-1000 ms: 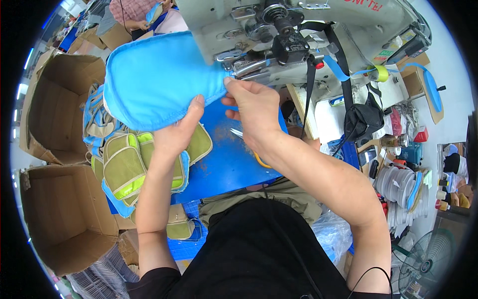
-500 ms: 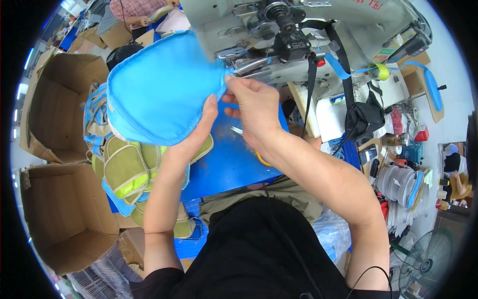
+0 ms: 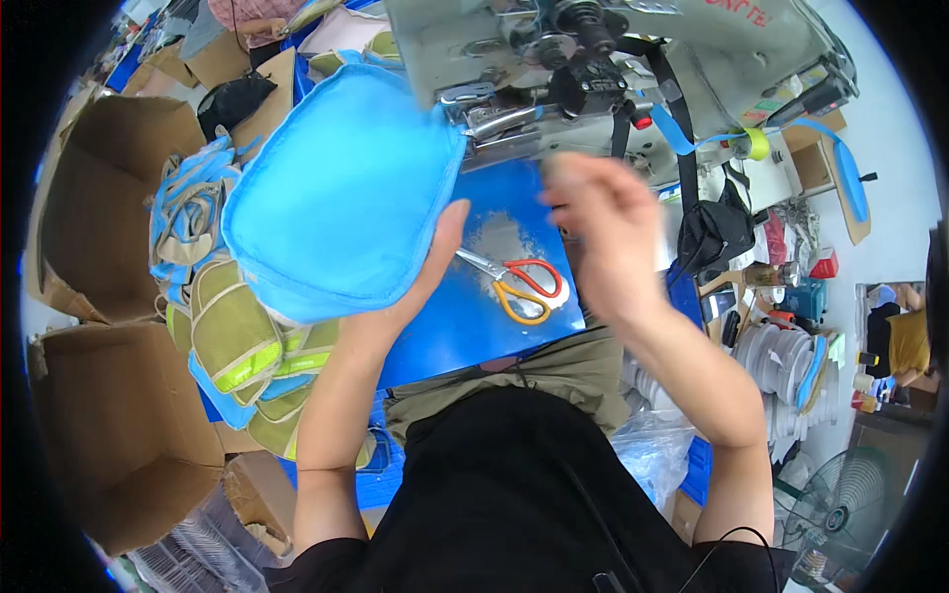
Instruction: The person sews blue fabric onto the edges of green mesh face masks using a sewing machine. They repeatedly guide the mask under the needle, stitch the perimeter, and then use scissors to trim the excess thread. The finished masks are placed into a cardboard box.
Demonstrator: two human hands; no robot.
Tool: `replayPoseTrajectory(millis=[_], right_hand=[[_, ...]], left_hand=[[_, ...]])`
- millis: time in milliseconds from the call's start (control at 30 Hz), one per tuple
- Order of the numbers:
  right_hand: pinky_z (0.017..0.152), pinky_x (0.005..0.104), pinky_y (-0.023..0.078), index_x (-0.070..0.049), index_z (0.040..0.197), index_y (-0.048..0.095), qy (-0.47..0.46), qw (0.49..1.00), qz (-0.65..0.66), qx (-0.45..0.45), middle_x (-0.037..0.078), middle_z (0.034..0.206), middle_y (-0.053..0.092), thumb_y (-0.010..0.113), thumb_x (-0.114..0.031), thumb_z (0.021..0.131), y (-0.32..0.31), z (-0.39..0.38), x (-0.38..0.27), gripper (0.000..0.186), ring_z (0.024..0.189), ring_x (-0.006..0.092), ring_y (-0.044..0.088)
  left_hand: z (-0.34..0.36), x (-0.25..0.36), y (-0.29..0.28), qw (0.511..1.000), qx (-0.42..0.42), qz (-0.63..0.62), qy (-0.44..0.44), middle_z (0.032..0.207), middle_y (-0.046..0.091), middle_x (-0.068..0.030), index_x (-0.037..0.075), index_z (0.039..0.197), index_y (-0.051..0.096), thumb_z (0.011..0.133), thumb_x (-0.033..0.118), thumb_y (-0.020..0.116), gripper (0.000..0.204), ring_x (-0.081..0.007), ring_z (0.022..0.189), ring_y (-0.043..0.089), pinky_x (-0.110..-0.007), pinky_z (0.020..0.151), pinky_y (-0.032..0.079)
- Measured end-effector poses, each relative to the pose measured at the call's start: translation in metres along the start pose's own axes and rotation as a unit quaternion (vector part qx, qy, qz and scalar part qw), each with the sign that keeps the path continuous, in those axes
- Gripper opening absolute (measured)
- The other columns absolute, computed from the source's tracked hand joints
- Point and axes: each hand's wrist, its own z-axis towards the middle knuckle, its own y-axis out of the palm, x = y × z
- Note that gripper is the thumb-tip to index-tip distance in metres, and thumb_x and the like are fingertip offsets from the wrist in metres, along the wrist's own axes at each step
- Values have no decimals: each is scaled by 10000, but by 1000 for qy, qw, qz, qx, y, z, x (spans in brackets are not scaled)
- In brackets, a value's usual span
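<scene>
Drawn back from the corner it pinches half a second earlier, my right hand point(image 3: 608, 222) is now off to the right over the table's edge, and the sky-blue fabric panel point(image 3: 341, 198) has turned and dipped a little toward me; the scissors point(image 3: 494, 269), mostly behind my forearm before, now show whole. My right hand is blurred, fingers loosely bent and touching neither panel nor machine, and I cannot tell whether its thumb and fingertips meet. My left hand point(image 3: 407, 287) is at the panel's lower right edge, thumb raised alongside it and fingers hidden underneath, so I cannot tell how tightly they press. That panel, with its raised seamed border, slants above the blue table point(image 3: 455, 346), its upper right corner right by the metal guide of the grey industrial sewing machine point(image 3: 712, 64). Just right of my left thumb, the scissors lie closed on the tabletop, one handle loop orange-red, the other yellow. Left of my left forearm sit heaped olive-green mesh pieces point(image 3: 232, 331), and beyond them two open cardboard boxes point(image 3: 124, 430). Blue binding tape point(image 3: 672, 128) hangs beside the machine
</scene>
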Motion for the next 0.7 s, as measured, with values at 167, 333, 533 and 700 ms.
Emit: replayPoseTrajectory(millis=[167, 333, 533, 700], right_hand=[[952, 354, 520, 37, 1175, 664, -388, 886, -156, 203, 122, 1182, 673, 637, -46, 954, -136, 24, -104, 237, 1151, 199, 633], [1005, 334, 431, 2, 1284, 632, -406, 819, -250, 320, 103, 1292, 655, 676, -125, 952, -213, 70, -191, 359, 1214, 181, 583], [973, 339, 443, 5, 1245, 657, -282, 771, -457, 343, 80, 1262, 667, 716, -384, 931, -358, 200, -266, 504, 1153, 173, 590], [889, 311, 469, -44, 1109, 700, -109, 939, -210, 251, 52, 1070, 694, 671, -429, 965, -394, 260, -252, 412, 937, 161, 607]], left_hand=[[-13, -26, 7, 999, -25, 31, 11, 1133, 736, -100, 42, 1141, 730, 910, 234, 764, 302, -256, 998, 697, -384, 890, 526], [-12, -28, 9, 999, 34, 27, -13, 1171, 731, -113, 39, 1150, 732, 910, 251, 765, 323, -288, 1051, 690, -411, 922, 516], [-6, -13, 7, 997, -10, -35, -74, 1190, 714, -106, 68, 1230, 694, 947, 261, 720, 344, -285, 1099, 668, -419, 961, 505], [-26, -29, 5, 999, 17, -13, -49, 1079, 744, -104, 47, 1130, 734, 929, 178, 736, 241, -259, 986, 702, -394, 884, 535]])
